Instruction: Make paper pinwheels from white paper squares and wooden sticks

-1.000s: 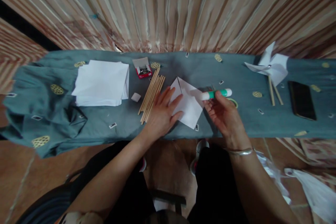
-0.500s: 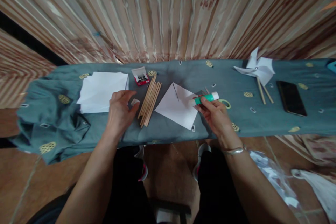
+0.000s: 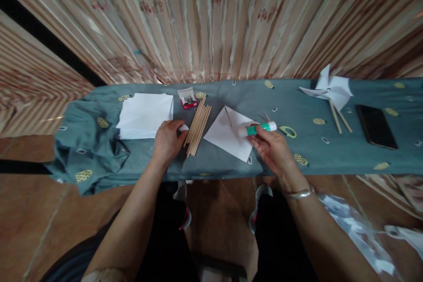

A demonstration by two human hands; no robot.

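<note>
My left hand point(image 3: 169, 141) is at the right edge of the paper stack, with thumb and forefinger closed around a small white piece point(image 3: 183, 128) whose kind I cannot make out. Close beside it, several thin wooden sticks point(image 3: 198, 128) lie in a slanted bundle. My right hand point(image 3: 269, 143) grips a green and white glue stick point(image 3: 259, 129), held sideways over the right corner of a white paper square point(image 3: 228, 134). A slit or dark line runs in from the square's top corner. Scissors point(image 3: 287, 131) with a light green handle lie partly behind the right hand.
A stack of white paper point(image 3: 142, 116) lies at left, near a small red and white box point(image 3: 188, 99) of metal bits. To the right are a paper pinwheel point(image 3: 328, 90) on sticks and a black phone point(image 3: 376, 126). A patterned curtain point(image 3: 211, 22) hangs behind the cloth-covered table point(image 3: 297, 158).
My left hand has closed its fingers on the small white piece. The right hand still holds the glue stick, now turned nearly level. The whole view has shifted slightly.
</note>
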